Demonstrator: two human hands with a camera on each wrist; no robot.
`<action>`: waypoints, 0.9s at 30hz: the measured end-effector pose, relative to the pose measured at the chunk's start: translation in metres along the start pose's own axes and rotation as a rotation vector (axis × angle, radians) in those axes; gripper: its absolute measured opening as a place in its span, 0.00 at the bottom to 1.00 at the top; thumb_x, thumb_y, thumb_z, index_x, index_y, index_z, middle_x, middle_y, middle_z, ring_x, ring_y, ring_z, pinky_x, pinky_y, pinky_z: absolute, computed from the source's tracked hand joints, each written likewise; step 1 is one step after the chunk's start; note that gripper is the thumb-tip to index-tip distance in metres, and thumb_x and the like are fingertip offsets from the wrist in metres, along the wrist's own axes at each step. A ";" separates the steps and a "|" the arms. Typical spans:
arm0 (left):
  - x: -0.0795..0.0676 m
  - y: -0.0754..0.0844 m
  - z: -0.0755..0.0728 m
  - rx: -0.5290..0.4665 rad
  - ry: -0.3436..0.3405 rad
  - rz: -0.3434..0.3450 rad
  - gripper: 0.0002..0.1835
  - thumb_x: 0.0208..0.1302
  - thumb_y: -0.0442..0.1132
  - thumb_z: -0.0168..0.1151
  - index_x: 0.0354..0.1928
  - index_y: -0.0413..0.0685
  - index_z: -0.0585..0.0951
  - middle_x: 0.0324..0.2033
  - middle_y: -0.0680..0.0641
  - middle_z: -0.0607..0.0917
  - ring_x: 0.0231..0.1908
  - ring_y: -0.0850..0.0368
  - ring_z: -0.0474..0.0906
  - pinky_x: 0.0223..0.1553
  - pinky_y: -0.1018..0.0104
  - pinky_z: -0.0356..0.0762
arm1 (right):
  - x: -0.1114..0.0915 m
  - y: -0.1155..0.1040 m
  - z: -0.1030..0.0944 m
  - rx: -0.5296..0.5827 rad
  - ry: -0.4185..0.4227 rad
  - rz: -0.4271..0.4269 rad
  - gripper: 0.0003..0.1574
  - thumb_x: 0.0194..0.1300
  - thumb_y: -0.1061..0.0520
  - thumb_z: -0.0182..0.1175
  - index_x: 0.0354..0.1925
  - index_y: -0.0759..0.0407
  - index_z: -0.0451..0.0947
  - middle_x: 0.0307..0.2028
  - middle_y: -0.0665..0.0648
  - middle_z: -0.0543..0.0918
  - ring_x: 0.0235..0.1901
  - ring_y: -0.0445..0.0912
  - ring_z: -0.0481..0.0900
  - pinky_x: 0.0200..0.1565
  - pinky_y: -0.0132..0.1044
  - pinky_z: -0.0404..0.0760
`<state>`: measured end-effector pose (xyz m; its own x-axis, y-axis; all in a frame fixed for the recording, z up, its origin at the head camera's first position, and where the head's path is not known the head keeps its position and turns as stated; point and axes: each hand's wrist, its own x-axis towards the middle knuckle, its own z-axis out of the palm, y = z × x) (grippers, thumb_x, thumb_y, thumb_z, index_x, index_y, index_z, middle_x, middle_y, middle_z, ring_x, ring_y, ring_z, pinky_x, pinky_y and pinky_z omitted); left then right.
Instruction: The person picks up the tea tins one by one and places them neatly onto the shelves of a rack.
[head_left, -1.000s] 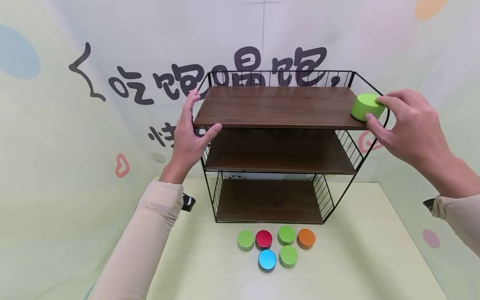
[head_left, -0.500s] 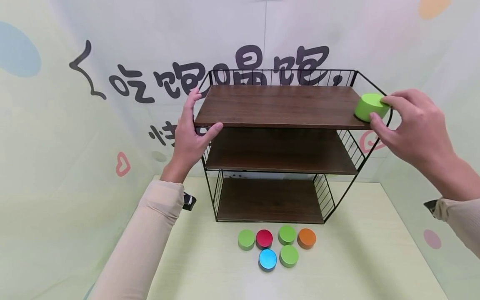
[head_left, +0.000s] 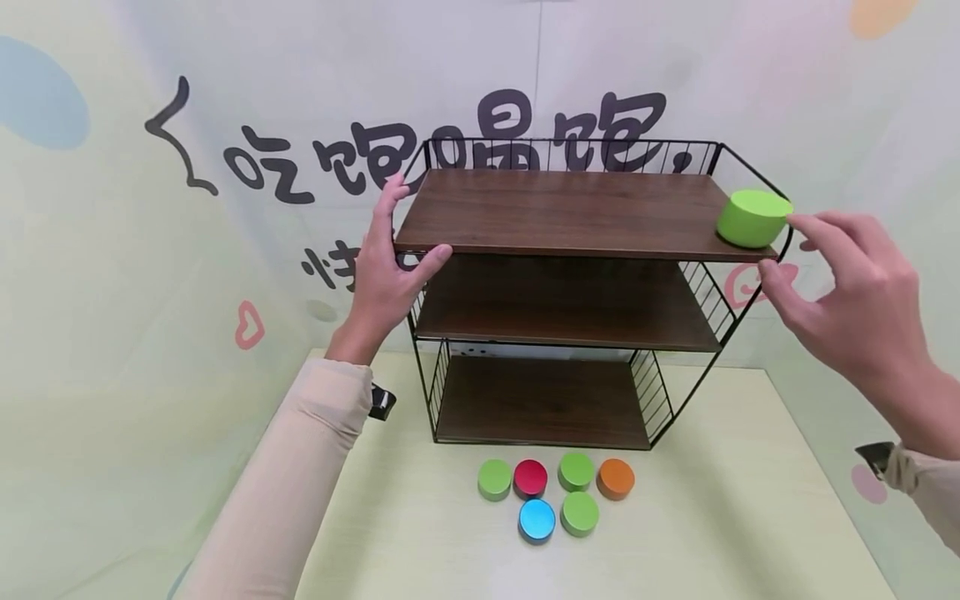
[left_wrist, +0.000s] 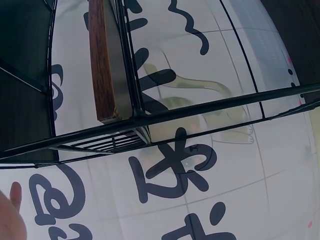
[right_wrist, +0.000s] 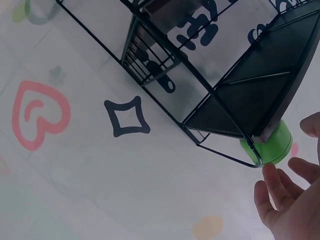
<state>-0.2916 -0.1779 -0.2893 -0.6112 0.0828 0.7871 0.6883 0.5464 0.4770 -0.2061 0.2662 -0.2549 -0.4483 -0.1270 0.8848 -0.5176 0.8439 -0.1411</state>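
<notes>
A three-tier shelf rack with dark wood boards and a black wire frame stands in the head view. My left hand holds its upper left front corner, with the thumb at the front edge of the top board. A bright green round block sits at the right end of that board. My right hand is just right of the block, fingers apart and nothing between thumb and fingers. In the right wrist view, the fingertips are close to the green block; contact is hard to tell.
In front of the rack on the pale table lie several round blocks: green ones, a red one, an orange one and a blue one. A printed cloth hangs behind and at the sides.
My right hand has let go of the green block and drawn back to the right and down. The block stays on the top board. My left hand keeps its place on the rack.
</notes>
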 end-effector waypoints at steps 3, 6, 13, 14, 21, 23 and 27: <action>0.001 0.000 -0.001 0.002 0.006 0.005 0.41 0.61 0.53 0.68 0.72 0.50 0.62 0.75 0.58 0.59 0.73 0.67 0.52 0.71 0.57 0.53 | -0.010 -0.002 0.001 0.024 0.043 -0.004 0.37 0.61 0.40 0.53 0.48 0.72 0.82 0.41 0.71 0.81 0.41 0.63 0.75 0.44 0.18 0.58; 0.001 0.001 0.000 -0.001 0.001 0.008 0.41 0.61 0.51 0.68 0.72 0.50 0.62 0.75 0.55 0.60 0.73 0.67 0.51 0.71 0.58 0.52 | -0.023 -0.003 0.003 0.048 0.079 -0.030 0.36 0.62 0.40 0.53 0.45 0.72 0.83 0.39 0.71 0.82 0.39 0.62 0.76 0.47 0.15 0.60; 0.002 0.001 0.001 -0.001 0.000 0.009 0.41 0.60 0.49 0.69 0.72 0.50 0.62 0.75 0.59 0.59 0.74 0.67 0.51 0.71 0.60 0.51 | -0.056 -0.004 0.015 0.090 0.090 -0.112 0.34 0.64 0.40 0.54 0.42 0.72 0.83 0.35 0.69 0.83 0.32 0.59 0.76 0.47 0.13 0.60; 0.002 0.001 0.001 0.002 0.002 0.010 0.41 0.60 0.50 0.69 0.72 0.50 0.62 0.75 0.57 0.59 0.74 0.67 0.51 0.71 0.59 0.52 | -0.060 -0.004 0.017 0.094 0.083 -0.117 0.34 0.64 0.40 0.54 0.42 0.72 0.83 0.35 0.69 0.83 0.32 0.59 0.77 0.47 0.14 0.60; 0.001 0.000 0.001 0.002 0.005 0.014 0.41 0.60 0.51 0.68 0.72 0.50 0.62 0.75 0.51 0.60 0.73 0.67 0.52 0.71 0.58 0.53 | -0.083 -0.010 0.028 0.126 0.040 -0.130 0.35 0.67 0.40 0.54 0.39 0.74 0.83 0.33 0.69 0.84 0.30 0.57 0.77 0.53 0.14 0.62; 0.001 0.000 0.001 0.002 0.006 0.015 0.41 0.61 0.51 0.68 0.72 0.50 0.62 0.75 0.51 0.60 0.73 0.66 0.52 0.71 0.58 0.53 | -0.090 -0.011 0.033 0.142 0.025 -0.134 0.35 0.67 0.40 0.55 0.38 0.74 0.82 0.32 0.69 0.83 0.29 0.57 0.78 0.54 0.15 0.62; 0.000 -0.001 0.002 0.004 0.008 0.016 0.41 0.61 0.52 0.68 0.72 0.50 0.62 0.75 0.51 0.60 0.73 0.66 0.52 0.71 0.58 0.53 | -0.108 -0.009 0.044 0.168 -0.025 -0.144 0.34 0.68 0.41 0.55 0.38 0.73 0.83 0.33 0.67 0.84 0.31 0.58 0.80 0.56 0.16 0.62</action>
<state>-0.2931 -0.1769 -0.2899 -0.5972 0.0844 0.7976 0.6964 0.5481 0.4633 -0.1853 0.2488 -0.3688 -0.3779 -0.2545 0.8902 -0.6906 0.7179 -0.0879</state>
